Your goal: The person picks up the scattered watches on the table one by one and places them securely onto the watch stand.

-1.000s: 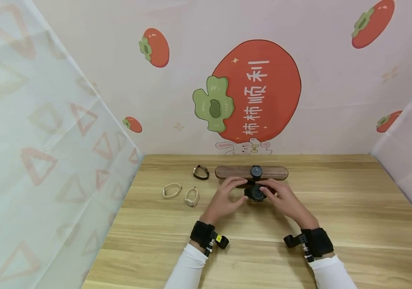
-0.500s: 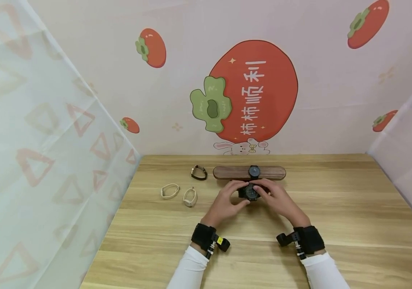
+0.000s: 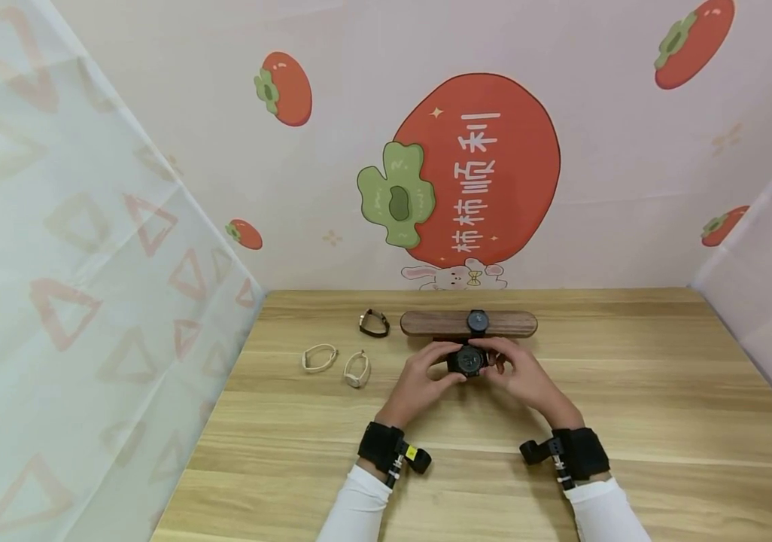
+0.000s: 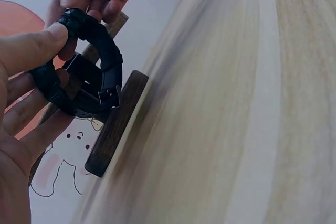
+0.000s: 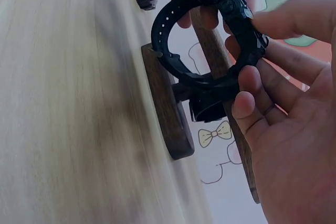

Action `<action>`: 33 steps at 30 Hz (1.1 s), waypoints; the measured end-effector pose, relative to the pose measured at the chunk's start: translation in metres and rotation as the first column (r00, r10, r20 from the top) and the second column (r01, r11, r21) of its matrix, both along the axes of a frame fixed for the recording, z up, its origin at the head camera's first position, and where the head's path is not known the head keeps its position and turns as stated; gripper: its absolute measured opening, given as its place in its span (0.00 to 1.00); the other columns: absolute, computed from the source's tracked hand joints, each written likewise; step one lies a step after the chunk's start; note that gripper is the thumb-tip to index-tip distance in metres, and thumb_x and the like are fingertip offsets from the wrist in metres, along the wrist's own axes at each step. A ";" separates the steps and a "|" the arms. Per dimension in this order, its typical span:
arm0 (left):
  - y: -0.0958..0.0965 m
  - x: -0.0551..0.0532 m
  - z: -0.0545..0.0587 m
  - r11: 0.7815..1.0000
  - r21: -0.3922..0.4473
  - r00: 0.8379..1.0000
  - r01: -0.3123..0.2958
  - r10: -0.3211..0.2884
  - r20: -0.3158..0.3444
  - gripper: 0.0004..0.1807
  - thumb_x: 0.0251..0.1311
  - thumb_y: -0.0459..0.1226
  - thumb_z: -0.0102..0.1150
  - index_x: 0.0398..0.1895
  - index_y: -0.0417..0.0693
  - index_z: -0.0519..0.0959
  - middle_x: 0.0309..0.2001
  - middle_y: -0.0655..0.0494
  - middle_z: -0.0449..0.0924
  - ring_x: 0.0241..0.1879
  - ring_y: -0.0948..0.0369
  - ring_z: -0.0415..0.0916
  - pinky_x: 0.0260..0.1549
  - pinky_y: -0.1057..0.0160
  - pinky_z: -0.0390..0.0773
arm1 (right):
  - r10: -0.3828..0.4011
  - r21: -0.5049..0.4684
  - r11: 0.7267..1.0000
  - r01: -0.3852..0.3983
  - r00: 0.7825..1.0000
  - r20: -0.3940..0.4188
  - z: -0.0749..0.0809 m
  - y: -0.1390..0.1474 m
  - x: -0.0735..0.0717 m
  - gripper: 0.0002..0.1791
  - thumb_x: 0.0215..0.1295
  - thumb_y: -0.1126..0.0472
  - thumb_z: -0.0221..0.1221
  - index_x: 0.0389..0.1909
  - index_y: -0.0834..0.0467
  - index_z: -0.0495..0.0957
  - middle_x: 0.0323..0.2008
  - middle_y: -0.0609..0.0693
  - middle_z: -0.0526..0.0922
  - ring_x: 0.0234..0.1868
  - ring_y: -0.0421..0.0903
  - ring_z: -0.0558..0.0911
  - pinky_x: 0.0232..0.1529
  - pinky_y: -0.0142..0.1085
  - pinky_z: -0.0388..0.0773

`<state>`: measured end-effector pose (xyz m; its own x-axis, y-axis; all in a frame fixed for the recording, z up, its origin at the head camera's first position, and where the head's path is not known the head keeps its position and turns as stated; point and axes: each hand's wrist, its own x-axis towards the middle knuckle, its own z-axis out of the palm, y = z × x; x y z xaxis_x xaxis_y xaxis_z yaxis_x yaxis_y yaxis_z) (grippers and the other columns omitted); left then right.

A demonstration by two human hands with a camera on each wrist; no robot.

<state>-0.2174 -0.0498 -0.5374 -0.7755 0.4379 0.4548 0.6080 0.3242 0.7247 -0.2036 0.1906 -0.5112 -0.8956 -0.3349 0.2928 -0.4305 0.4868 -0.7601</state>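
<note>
A black wristwatch (image 3: 469, 361) with a round dark dial is held between both hands, dial upward. Its strap (image 5: 163, 30) is fastened into a loop that hangs below the case in the wrist views. The left hand (image 3: 420, 380) pinches the case from the left, thumb on the near edge and fingers on the far side. From the right, the right hand (image 3: 524, 380) pinches it the same way. Just behind stands a dark wooden watch stand (image 3: 433, 324), with another black watch (image 3: 478, 321) around its bar. The stand's base (image 4: 118, 124) rests on the table.
Left of the stand lies a dark-strapped watch (image 3: 375, 324). Two light-banded watches (image 3: 320, 358) lie nearer on the wooden table (image 3: 630, 421). A printed backdrop wall (image 3: 596, 248) rises along the table's far edge.
The held watch has shifted slightly left relative to the stand. My right thumb has slid off the dial to the near edge, and my left hand has closed in on the case.
</note>
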 end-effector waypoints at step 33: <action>-0.002 0.008 -0.007 0.981 0.195 0.999 -0.013 0.004 0.045 0.22 0.70 0.32 0.69 0.66 0.44 0.80 0.63 0.46 0.80 0.58 0.51 0.83 0.59 0.58 0.88 | -0.025 -0.142 0.989 0.035 0.997 0.071 -0.010 0.001 -0.004 0.23 0.64 0.66 0.74 0.59 0.62 0.80 0.54 0.60 0.84 0.49 0.54 0.89 0.58 0.51 0.88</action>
<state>-0.2095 -0.0522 -0.5445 -0.8003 0.3372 0.4958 0.5715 0.1789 0.8009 -0.2079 0.1912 -0.5211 -0.9244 -0.2661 0.2732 -0.3614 0.3826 -0.8503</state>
